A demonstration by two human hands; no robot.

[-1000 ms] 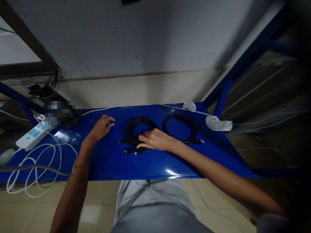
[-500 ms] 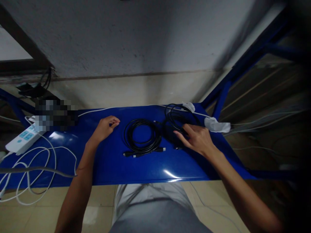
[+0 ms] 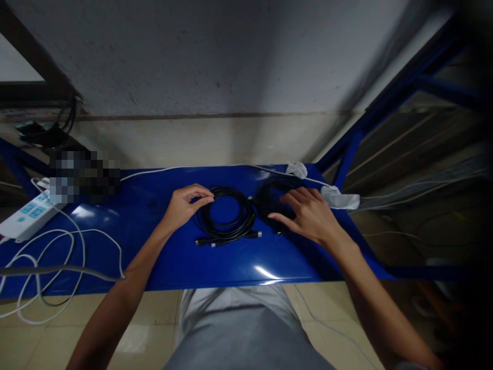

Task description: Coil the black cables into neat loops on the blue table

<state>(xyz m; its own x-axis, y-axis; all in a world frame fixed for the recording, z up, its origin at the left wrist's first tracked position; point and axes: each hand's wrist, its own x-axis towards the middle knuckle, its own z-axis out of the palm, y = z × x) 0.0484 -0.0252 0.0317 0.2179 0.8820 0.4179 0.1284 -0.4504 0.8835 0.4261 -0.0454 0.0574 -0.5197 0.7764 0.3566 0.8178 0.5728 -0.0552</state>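
Two coiled black cables lie side by side on a blue table (image 3: 173, 262). My left hand (image 3: 184, 205) rests at the left rim of the nearer coil (image 3: 227, 216), fingers curled and touching its loops. My right hand (image 3: 308, 213) lies spread over the second black coil (image 3: 269, 198) at the right, fingers stretched out on top of it and covering most of it. The plug ends of the left coil point toward me at its front.
A white power strip (image 3: 25, 216) and loose white cord loops (image 3: 50, 267) lie at the table's left end. Crumpled white wrappers (image 3: 339, 198) sit at the right back corner. A thin white cable (image 3: 215, 167) runs along the back edge. Blue shelving frame (image 3: 385, 97) rises at right.
My left hand moved right onto the left coil's rim. My right hand set the lifted second coil down flat beside the first and now lies spread over it.
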